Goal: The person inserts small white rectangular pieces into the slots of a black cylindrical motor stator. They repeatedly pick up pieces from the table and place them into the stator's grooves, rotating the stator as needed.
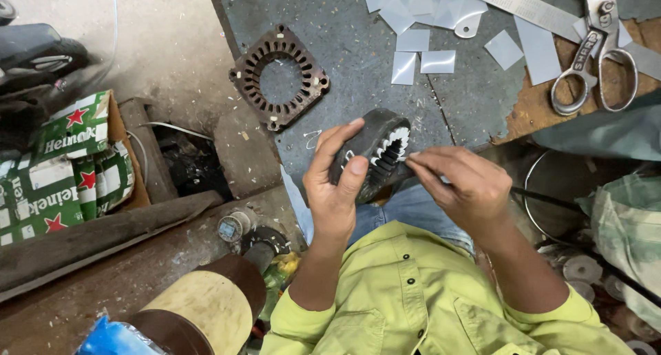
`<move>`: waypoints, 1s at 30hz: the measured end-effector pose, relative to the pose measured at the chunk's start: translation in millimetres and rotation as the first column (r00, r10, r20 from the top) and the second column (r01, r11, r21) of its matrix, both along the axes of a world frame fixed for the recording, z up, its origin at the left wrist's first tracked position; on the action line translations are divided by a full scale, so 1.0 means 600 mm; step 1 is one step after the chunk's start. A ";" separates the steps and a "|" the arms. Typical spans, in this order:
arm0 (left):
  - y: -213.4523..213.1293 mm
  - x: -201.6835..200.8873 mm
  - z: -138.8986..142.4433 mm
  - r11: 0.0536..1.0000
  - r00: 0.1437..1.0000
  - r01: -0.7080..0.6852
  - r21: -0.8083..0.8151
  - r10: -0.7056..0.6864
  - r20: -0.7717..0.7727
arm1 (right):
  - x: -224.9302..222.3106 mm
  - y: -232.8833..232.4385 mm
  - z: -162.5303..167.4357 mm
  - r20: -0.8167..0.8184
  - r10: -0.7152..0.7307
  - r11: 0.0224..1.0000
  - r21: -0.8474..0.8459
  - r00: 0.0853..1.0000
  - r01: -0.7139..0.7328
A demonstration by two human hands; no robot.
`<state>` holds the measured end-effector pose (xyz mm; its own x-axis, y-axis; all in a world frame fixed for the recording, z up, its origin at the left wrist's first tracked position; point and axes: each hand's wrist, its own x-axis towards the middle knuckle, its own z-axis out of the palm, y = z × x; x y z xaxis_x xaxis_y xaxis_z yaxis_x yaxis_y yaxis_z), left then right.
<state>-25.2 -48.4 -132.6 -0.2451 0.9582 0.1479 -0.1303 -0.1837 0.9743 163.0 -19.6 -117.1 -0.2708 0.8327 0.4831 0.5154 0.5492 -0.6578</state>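
Observation:
My left hand [335, 183] grips a dark ring-shaped motor stator [375, 152] tilted on its side, with white paper liners showing in its inner slots. My right hand [460, 183] pinches at the slotted inner face of that stator with its fingertips, right where the white liners sit. Whether a liner is between those fingers is hidden. Both hands are above my lap, just in front of the workbench edge.
A second rusty stator ring [279, 76] lies on the grey workbench [358, 45]. Several cut white paper pieces [420, 42] lie at the back, with large scissors [595, 52] and a metal ruler [523, 4] at right. A green cardboard box [65, 165] stands on the floor at left.

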 end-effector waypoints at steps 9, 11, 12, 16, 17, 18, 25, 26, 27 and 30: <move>-0.004 0.001 0.003 0.999 0.997 0.037 0.009 -0.036 -0.066 | -0.004 -0.024 -0.018 -0.020 -0.021 0.999 -0.050 1.000 0.020; -0.005 0.000 0.004 0.999 0.997 0.040 0.005 -0.039 -0.062 | 0.006 -0.027 -0.015 -0.024 -0.046 0.998 -0.039 0.999 0.045; -0.005 0.000 0.005 0.999 0.997 0.039 0.004 -0.039 -0.061 | 0.008 -0.027 -0.015 -0.024 -0.052 0.998 -0.036 0.998 0.051; -0.003 0.000 0.006 0.999 0.997 0.034 0.004 -0.033 -0.066 | 0.004 -0.024 -0.018 0.021 -0.043 0.999 0.034 0.999 0.042; -0.002 -0.001 0.006 0.999 0.997 0.037 -0.003 -0.037 -0.070 | 0.001 -0.020 -0.019 0.044 -0.032 0.997 0.068 0.999 0.029; -0.002 0.000 0.007 0.999 0.996 0.039 -0.010 -0.040 -0.075 | -0.002 -0.016 -0.019 0.051 -0.024 0.997 0.075 0.998 0.020; 0.001 -0.003 0.003 0.999 0.997 0.027 0.028 -0.025 -0.079 | -0.015 -0.003 -0.010 0.031 -0.004 1.000 0.027 1.000 0.003; 0.001 -0.003 0.002 1.000 0.997 0.026 0.017 -0.025 -0.069 | -0.015 -0.003 -0.009 0.034 -0.009 1.000 0.015 0.999 0.008; 0.001 -0.003 0.001 1.000 0.998 0.027 0.008 -0.026 -0.059 | -0.013 -0.003 -0.007 0.041 -0.005 1.000 0.010 0.999 0.005; 0.004 -0.004 0.002 1.000 0.995 0.028 0.014 -0.027 -0.096 | -0.005 0.004 -0.003 0.041 0.030 0.999 -0.015 0.999 -0.029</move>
<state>-27.7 -46.3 -131.7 -0.2029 0.9618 0.1839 -0.0420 -0.1962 0.9797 159.7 -17.3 -118.7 -0.3147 0.8307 0.4593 0.5259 0.5554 -0.6442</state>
